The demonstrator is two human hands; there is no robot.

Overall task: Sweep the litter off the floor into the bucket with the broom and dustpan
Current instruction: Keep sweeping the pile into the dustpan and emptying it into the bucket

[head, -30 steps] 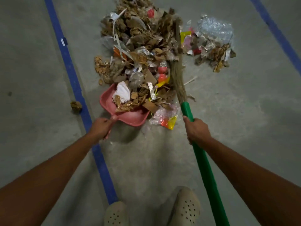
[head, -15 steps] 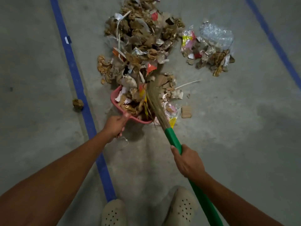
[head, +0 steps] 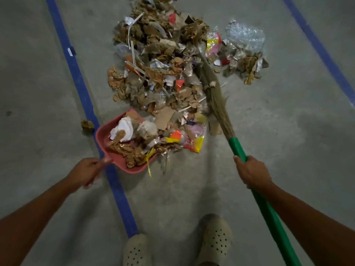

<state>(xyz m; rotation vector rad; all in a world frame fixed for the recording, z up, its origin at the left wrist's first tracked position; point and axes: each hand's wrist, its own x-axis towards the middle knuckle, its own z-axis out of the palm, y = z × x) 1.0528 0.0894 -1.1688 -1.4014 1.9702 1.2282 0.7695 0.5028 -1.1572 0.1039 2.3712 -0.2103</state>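
Nearby, blue line (head: pixel 118 189) crossing under dustpan (head: pixel 116 159), crumpled scrap (head: pixel 87 125) beside

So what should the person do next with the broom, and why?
Probably pull the broom left and back toward the dustpan. Its bristles lie at the right edge of the litter, the pan's mouth faces the pile and has room, and the left hand holds the pan while the right hand grips the broom, so one stroke should push more scraps in.
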